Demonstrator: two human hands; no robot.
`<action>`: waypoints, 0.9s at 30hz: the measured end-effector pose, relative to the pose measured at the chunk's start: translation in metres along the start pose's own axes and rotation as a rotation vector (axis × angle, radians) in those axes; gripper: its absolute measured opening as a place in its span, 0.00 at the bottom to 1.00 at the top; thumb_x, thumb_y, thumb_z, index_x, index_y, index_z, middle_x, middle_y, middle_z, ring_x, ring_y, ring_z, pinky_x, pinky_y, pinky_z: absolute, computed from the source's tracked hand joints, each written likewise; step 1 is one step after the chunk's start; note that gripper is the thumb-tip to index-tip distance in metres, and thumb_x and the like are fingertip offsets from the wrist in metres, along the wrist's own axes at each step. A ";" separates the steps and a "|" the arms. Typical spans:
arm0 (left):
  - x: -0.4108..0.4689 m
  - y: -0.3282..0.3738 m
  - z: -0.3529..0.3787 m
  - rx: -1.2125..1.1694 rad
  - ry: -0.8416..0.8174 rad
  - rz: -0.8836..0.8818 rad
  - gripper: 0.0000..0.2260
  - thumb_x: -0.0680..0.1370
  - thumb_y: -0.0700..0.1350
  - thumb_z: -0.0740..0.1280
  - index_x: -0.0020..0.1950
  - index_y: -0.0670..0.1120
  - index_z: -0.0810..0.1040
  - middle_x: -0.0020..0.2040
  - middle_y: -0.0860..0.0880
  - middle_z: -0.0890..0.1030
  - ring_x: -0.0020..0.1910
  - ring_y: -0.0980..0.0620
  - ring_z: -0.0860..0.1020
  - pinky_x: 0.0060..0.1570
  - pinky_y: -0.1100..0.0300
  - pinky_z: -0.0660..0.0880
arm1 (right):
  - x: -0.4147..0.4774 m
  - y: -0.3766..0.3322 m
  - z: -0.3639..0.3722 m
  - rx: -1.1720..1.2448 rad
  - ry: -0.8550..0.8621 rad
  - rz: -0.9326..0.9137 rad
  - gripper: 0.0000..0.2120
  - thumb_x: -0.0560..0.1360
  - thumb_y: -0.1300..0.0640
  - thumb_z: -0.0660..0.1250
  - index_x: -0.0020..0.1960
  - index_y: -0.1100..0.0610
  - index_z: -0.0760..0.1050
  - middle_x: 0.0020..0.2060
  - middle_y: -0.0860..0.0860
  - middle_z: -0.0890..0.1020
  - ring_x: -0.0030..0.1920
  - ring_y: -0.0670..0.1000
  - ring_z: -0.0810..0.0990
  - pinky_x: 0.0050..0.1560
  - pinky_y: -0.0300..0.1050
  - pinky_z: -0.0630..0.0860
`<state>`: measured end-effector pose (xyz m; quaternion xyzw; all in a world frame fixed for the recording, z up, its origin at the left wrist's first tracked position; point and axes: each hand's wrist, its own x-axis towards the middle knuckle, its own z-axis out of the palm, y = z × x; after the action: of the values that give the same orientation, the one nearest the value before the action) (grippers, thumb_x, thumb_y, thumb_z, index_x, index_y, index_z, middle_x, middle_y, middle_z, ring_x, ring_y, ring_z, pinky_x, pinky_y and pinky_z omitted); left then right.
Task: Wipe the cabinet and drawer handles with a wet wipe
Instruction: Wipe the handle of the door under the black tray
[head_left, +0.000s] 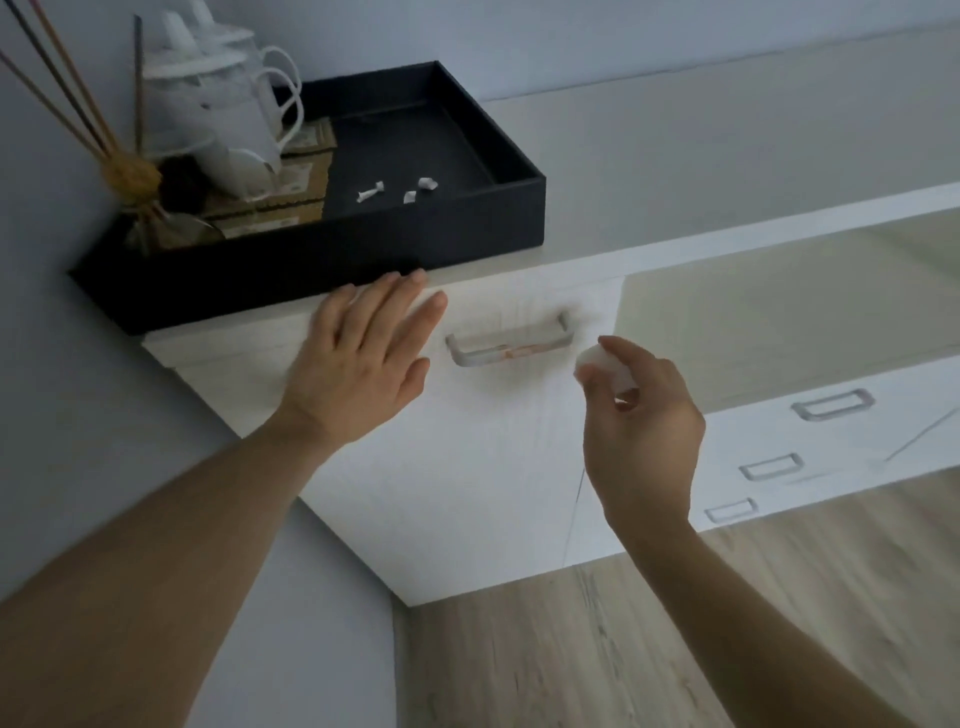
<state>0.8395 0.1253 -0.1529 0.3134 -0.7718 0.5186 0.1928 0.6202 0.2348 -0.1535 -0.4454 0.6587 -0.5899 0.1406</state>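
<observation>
A metal bar handle (511, 340) with a reddish smear sits on the top drawer front of a white cabinet (467, 467). My left hand (363, 358) lies flat with straight fingers against the drawer front, just left of the handle and under the cabinet's top edge. My right hand (639, 426) pinches a bunched white wet wipe (597, 361) a little to the right of the handle, apart from it. Three more handles (834, 404) (771, 466) (731, 510) show on drawers farther right.
A black tray (514, 208) on the cabinet top overhangs the front edge above my left hand; it holds white kettles (223, 114), a reed diffuser (156, 223) and small white scraps (410, 196). Wood floor (623, 649) lies below, a wall on the left.
</observation>
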 end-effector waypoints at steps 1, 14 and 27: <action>-0.001 0.001 0.004 0.024 0.014 0.007 0.29 0.79 0.53 0.59 0.75 0.41 0.58 0.70 0.39 0.63 0.67 0.42 0.64 0.63 0.48 0.62 | 0.002 0.002 0.002 0.010 0.011 0.000 0.11 0.75 0.57 0.67 0.57 0.55 0.78 0.44 0.46 0.77 0.40 0.42 0.78 0.39 0.22 0.70; -0.003 0.007 0.020 0.118 0.039 -0.007 0.27 0.79 0.54 0.54 0.73 0.40 0.56 0.70 0.37 0.60 0.66 0.40 0.62 0.65 0.43 0.57 | 0.014 0.018 0.036 0.089 0.172 -0.191 0.09 0.76 0.63 0.67 0.56 0.60 0.80 0.44 0.46 0.76 0.39 0.39 0.74 0.41 0.24 0.69; -0.003 0.012 0.024 0.115 0.072 -0.035 0.25 0.79 0.52 0.52 0.72 0.40 0.56 0.69 0.36 0.60 0.66 0.39 0.63 0.66 0.42 0.55 | 0.012 0.021 0.049 0.322 0.224 -0.087 0.10 0.77 0.58 0.65 0.57 0.53 0.78 0.43 0.41 0.76 0.39 0.45 0.80 0.45 0.31 0.75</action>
<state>0.8347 0.1070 -0.1725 0.3186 -0.7275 0.5697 0.2114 0.6400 0.1917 -0.1813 -0.3768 0.5472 -0.7392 0.1101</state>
